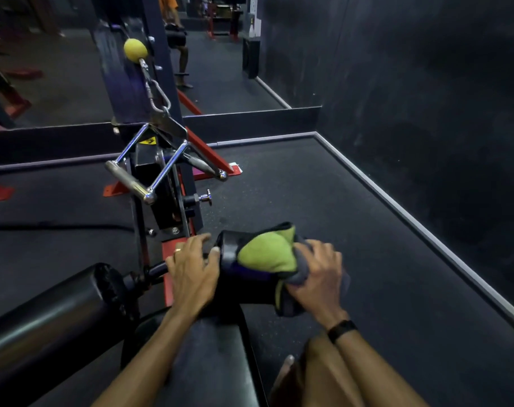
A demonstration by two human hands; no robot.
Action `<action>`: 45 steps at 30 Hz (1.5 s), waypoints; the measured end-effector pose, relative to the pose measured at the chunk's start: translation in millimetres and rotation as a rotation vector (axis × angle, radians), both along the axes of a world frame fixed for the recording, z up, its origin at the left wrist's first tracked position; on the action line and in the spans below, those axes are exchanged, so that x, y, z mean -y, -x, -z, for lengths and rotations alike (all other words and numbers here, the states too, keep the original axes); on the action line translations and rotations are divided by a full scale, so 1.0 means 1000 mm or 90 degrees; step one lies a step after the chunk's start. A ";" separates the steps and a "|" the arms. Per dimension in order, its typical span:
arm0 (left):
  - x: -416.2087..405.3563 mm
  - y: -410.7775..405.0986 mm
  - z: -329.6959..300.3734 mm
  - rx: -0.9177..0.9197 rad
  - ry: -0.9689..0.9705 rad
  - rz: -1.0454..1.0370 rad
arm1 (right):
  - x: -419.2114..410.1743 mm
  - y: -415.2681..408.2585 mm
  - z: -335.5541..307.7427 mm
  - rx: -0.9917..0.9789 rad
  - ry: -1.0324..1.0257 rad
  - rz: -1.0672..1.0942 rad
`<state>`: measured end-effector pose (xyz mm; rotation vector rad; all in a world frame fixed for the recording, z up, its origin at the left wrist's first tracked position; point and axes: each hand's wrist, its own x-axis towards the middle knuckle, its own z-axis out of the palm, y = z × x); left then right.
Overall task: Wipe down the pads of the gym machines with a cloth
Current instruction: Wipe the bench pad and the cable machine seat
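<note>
Mid-wipe on the right roller pad [232, 259], near centre of the machine. Right hand [317, 274] fingers curled round the green and grey cloth [267, 254], pressing it on the pad. Left hand [191, 265] fingers gripping the bar [156, 270] beside it. Next, probably: working the cloth round the far side, then over to the left roller pad [59, 304].

Both forearms are showing bare from elbow to wrist, with no sleeves reaching into view. The left hand [191, 274] is wearing a thin, light-coloured ring [177, 250] on one finger, sitting near the knuckle at about 10 o'clock from the middle of the hand. The right hand [317, 277] is wearing no ring that can be made out. A black band [341, 330] is wrapping the right wrist, flat and fairly wide, with a smooth dark face; whether it is a watch or a fitness tracker is not showing clearly.
</note>
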<state>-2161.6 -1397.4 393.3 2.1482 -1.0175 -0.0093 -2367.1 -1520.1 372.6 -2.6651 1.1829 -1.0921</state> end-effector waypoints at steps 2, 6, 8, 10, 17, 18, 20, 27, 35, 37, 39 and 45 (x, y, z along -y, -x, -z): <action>0.007 0.006 0.006 -0.011 -0.087 0.027 | 0.016 0.002 -0.007 0.006 -0.108 0.145; 0.007 0.016 0.021 -0.061 -0.056 0.028 | 0.037 -0.042 -0.039 -0.109 -0.289 0.310; 0.005 0.016 0.024 -0.039 -0.047 0.021 | 0.030 -0.077 -0.049 -0.188 -0.268 0.263; 0.000 0.016 0.030 -0.011 -0.032 0.017 | 0.009 -0.114 -0.056 -0.205 -0.253 0.167; -0.018 0.006 0.027 0.014 0.064 0.028 | -0.021 -0.084 -0.032 -0.111 -0.077 -0.054; -0.007 0.003 0.020 -0.018 0.057 0.007 | -0.010 -0.061 -0.025 -0.091 -0.075 -0.020; 0.013 0.001 0.010 -0.071 0.030 -0.030 | 0.012 -0.021 -0.018 -0.055 -0.108 0.104; 0.019 0.035 0.020 -0.065 -0.018 -0.076 | 0.035 -0.038 -0.044 -0.087 -0.269 0.272; -0.027 0.033 0.037 -0.011 0.066 -0.049 | -0.037 -0.117 -0.052 -0.153 -0.112 -0.086; -0.031 0.026 0.034 -0.001 0.109 -0.059 | -0.033 -0.080 -0.034 -0.101 -0.054 -0.137; -0.018 0.014 0.022 -0.022 0.137 -0.100 | -0.020 -0.037 -0.017 -0.043 -0.020 -0.096; 0.026 0.021 0.014 -0.094 -0.040 -0.056 | 0.039 -0.013 -0.035 -0.074 -0.279 0.271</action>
